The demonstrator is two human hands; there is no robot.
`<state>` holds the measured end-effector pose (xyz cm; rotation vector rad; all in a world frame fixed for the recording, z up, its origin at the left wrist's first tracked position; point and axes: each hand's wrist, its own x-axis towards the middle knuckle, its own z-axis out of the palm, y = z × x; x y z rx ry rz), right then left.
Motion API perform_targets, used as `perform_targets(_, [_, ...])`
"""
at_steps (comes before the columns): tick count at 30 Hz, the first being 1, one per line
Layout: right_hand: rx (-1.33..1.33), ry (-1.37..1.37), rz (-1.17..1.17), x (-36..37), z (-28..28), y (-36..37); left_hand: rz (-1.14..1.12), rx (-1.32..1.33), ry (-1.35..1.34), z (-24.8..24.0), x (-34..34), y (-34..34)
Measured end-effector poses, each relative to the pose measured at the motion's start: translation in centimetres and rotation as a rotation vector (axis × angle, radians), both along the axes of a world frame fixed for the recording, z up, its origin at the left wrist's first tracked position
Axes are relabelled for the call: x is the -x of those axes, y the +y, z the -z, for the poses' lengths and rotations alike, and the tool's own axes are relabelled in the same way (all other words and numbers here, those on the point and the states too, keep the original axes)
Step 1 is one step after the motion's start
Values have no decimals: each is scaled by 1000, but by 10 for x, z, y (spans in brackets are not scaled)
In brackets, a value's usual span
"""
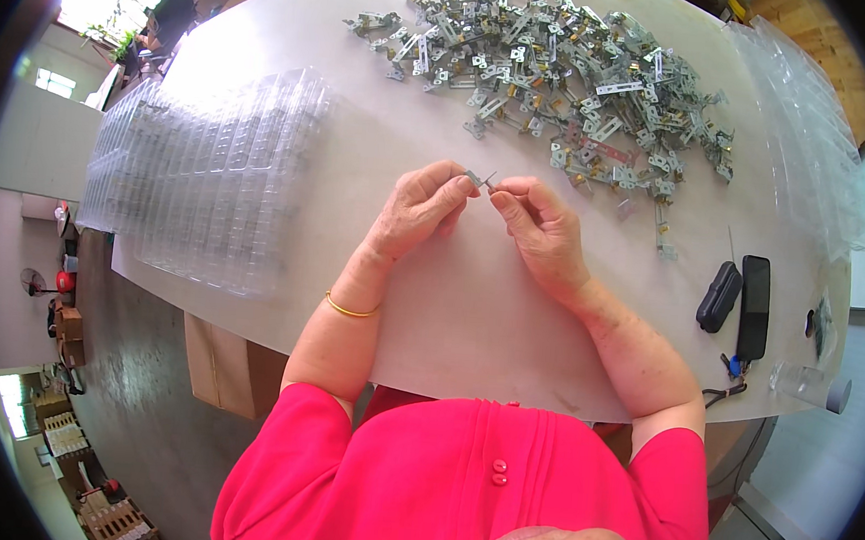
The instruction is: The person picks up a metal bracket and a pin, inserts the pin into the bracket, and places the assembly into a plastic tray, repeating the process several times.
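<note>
**Inspector:** Now, start with the item in hand. What do you see?

**Operator:** I see a small grey metal hinge piece (481,180) held above the pale tabletop (470,313), near its middle. Both hands meet on it. The left hand (419,209) pinches its left end between thumb and forefinger, and the right hand (541,227) grips the right end the same way, fingertips (503,201) closed on the metal. I cannot tell the part's exact shape; it is too small.

**Inspector:** What lies beyond the hands?

**Operator:** Just past them, toward the far edge, I note a wide heap of loose silver metal hinge parts (557,73), some with brass-coloured bits, spread flat and tangled. A few strays (663,241) lie nearer the right hand.

**Inspector:** And to the sides?

**Operator:** To the left, stacks of clear moulded plastic trays (208,174) reach the table's edge. Along the far right runs another row of clear plastic trays (812,146). Right of the right forearm lie a black oblong case (720,296) and a black flat phone (754,307), side by side, with a clear plastic tube (812,385) near the table's corner.

**Inspector:** Anything on the wrist?

**Operator:** I see a thin gold bangle (349,309) on the left wrist, and pink short sleeves (458,483).
</note>
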<state>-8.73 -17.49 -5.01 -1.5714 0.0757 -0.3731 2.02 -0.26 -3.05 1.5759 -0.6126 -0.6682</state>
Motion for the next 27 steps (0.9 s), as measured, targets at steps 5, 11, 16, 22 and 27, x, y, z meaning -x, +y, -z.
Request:
perform_targets(5, [21, -11, 14, -1, -1, 2, -42, -53, -86, 0, 0, 0])
perform_targets(11, [-13, 26, -1, 1, -5, 2, -68, -62, -162, 0, 0, 0])
perform_targets(16, [-46, 53, -37, 2, -4, 1, -82, -79, -425, 3, 3, -3])
perform_targets(22, [-84, 82, -39, 3, -7, 4, -66, -157, -596, 1, 5, -3])
perform_targets(27, [262, -183, 87, -3, 0, 3, -61, -113, -680, 0, 11, -7])
